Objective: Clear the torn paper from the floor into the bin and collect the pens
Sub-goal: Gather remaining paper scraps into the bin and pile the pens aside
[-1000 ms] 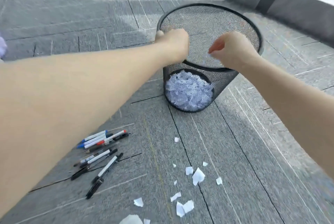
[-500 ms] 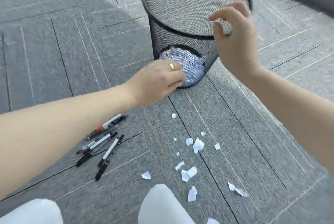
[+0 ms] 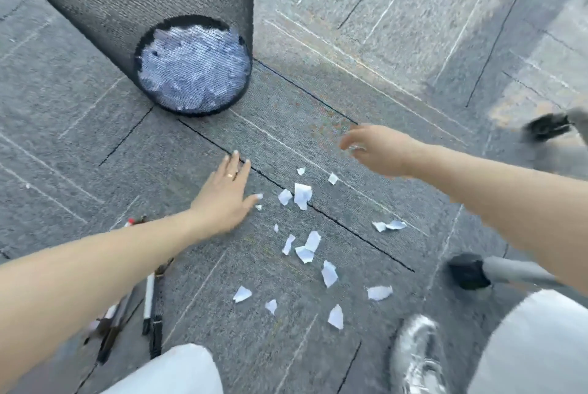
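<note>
We see the left hand (image 3: 226,194) spread flat and low over the grey carpet floor (image 3: 397,43), fingers straight and splayed, a ring on one finger; its thumb tip lies just beside the nearest torn paper scraps (image 3: 302,194), and it holds nothing. Whether the palm actually touches the carpet we cannot tell. The right hand (image 3: 378,150) hovers farther out, fingers loosely curled downward and blurred by motion (there may be a pale fleck near its fingertips, but we cannot tell if it pinches anything). Between and below the two hands the scraps lie scattered across the carpet, well apart from one another in places, bunched in others. The black mesh bin (image 3: 152,12) stands upright at the upper left, its bottom already covered with white paper pieces that show through the mesh. The pens (image 3: 149,298) lie in a loose cluster on the floor under the left forearm, partly hidden by it.
</note>
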`<state>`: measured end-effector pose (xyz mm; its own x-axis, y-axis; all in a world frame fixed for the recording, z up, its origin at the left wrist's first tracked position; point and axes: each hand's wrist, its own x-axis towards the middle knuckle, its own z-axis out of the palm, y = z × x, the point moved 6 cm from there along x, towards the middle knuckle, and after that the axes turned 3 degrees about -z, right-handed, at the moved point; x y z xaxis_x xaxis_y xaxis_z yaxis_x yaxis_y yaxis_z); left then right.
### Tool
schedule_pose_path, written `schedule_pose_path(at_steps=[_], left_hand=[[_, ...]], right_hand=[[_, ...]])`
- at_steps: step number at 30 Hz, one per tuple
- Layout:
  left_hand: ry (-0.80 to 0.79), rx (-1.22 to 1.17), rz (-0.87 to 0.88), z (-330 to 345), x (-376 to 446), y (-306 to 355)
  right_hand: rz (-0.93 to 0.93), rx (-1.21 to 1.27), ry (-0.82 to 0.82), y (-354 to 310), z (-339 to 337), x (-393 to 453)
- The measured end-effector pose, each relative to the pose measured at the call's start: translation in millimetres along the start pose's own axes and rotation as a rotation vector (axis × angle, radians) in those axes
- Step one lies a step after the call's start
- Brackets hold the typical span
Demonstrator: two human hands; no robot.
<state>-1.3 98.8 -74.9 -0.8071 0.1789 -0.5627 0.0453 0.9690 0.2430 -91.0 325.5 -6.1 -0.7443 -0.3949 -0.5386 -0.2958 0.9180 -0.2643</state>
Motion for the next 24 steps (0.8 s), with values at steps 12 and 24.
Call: schedule_pose_path(at_steps=[12,24], left_hand=[[0.234,-0.068,0.252,-1.4,10.6,16.3],[0.005,0.133,0.699,40.6,-15.1,77.1]], right_hand=[[-0.202,0.268,0.376,-72.4,129.4,-60.7],[0.665,0.604,0.676,22.2,154.7,-128.2]])
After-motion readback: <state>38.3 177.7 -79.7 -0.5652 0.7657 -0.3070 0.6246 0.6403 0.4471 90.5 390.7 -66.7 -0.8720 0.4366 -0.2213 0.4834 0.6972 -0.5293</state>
